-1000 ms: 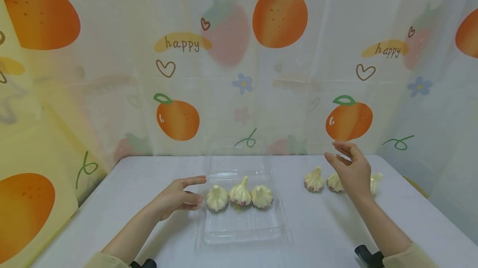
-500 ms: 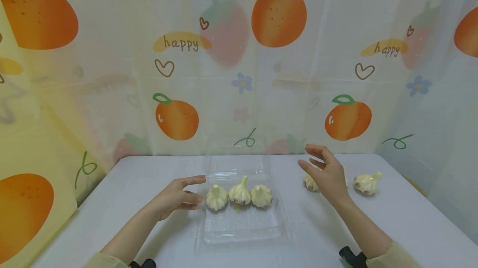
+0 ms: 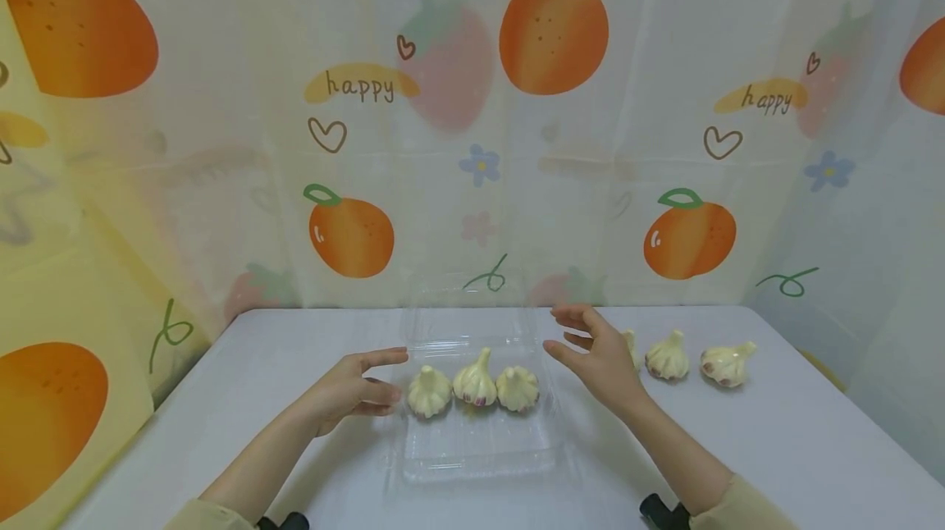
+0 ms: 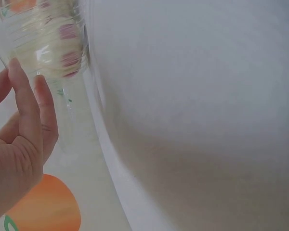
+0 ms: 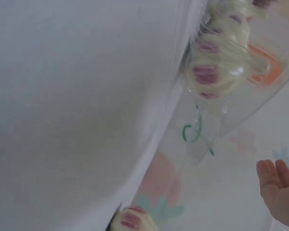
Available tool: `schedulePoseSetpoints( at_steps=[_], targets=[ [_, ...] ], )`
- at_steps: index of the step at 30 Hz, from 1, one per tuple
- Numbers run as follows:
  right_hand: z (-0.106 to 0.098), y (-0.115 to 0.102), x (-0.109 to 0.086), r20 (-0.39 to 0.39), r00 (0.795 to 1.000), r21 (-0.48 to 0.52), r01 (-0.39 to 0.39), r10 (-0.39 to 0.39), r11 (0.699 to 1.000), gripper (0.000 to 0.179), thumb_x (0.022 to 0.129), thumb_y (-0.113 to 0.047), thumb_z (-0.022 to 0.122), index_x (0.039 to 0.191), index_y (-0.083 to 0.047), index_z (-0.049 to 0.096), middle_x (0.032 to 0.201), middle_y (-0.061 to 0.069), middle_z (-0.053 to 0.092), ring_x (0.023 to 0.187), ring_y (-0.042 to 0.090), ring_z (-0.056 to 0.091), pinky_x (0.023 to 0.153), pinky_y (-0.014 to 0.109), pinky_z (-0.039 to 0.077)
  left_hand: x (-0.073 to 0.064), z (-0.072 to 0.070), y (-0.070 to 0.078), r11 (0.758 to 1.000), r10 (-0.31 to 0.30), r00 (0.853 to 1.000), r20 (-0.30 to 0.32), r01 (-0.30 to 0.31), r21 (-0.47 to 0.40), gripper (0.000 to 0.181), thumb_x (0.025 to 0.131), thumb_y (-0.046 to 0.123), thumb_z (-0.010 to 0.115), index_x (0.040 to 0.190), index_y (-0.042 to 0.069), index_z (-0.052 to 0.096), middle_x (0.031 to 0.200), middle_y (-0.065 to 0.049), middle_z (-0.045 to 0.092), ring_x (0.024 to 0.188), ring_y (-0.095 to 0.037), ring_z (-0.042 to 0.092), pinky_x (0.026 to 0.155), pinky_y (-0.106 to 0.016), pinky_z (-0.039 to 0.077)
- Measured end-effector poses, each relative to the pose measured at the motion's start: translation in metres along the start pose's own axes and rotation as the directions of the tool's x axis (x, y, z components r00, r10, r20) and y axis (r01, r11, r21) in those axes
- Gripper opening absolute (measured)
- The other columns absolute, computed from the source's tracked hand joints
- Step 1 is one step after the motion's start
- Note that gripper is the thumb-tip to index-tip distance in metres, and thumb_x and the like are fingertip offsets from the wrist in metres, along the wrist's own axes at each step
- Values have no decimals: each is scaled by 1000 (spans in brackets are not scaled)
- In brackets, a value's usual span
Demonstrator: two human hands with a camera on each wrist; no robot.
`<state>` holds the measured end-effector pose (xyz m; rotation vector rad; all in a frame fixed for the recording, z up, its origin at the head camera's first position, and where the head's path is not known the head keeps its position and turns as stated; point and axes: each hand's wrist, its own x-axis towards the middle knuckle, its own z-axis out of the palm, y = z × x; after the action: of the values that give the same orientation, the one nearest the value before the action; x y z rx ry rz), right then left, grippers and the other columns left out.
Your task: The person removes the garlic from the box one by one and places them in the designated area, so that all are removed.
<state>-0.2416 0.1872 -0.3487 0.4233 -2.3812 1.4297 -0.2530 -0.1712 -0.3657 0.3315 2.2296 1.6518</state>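
A clear plastic clamshell box (image 3: 480,460) stands on the table, its lid (image 3: 468,308) raised at the back. Three garlic bulbs lie in a row inside it: a left bulb (image 3: 429,392), a middle bulb (image 3: 476,380) and a right bulb (image 3: 518,389). My left hand (image 3: 358,386) is at the box's left side, fingers extended and fingertips right at the clear wall (image 4: 12,43). Holding nothing, my right hand (image 3: 601,362) hovers just right of the box, fingers loosely bent and thumb apart. It partly covers a garlic bulb (image 3: 631,343) behind it.
Two more garlic bulbs stand farther right on the white table (image 3: 738,448), an upright bulb (image 3: 668,356) and a tilted bulb (image 3: 727,364). A fruit-printed curtain (image 3: 561,185) hangs behind the table's back edge.
My right hand has moved left and slightly down, from above the right-hand garlic bulbs toward the box, uncovering two of them. The left hand and the box have stayed put.
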Motion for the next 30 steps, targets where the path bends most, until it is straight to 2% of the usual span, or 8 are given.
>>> schedulePoseSetpoints(
  at_steps=[13, 20, 30],
  targets=[
    [20, -6, 3, 119, 992, 22, -46, 43, 999, 50, 81, -24, 81, 125, -16, 59, 134, 7, 62, 128, 30, 57, 106, 45, 53, -1, 1, 2, 1000, -3, 1000, -2, 3, 3, 69, 87, 4, 69, 149, -1, 40, 164, -15, 25, 89, -14, 64, 84, -30, 62],
    [27, -8, 5, 169, 983, -7, -74, 75, 997, 50, 80, -27, 82, 124, -21, 60, 132, 3, 63, 127, 27, 57, 107, 45, 51, -2, 1, 3, 1000, -3, 1000, -2, 3, 6, 69, 87, 5, 69, 149, -1, 40, 164, -16, 25, 90, -15, 64, 85, -30, 62],
    [35, -11, 5, 229, 971, -51, -58, 68, 997, 48, 79, -25, 82, 122, -19, 60, 131, 7, 64, 128, 32, 57, 108, 50, 50, -2, 1, 4, 1000, -8, 1000, 4, 8, -2, 69, 87, 5, 69, 149, -1, 39, 164, -16, 23, 93, -14, 63, 85, -30, 62]
  ],
)
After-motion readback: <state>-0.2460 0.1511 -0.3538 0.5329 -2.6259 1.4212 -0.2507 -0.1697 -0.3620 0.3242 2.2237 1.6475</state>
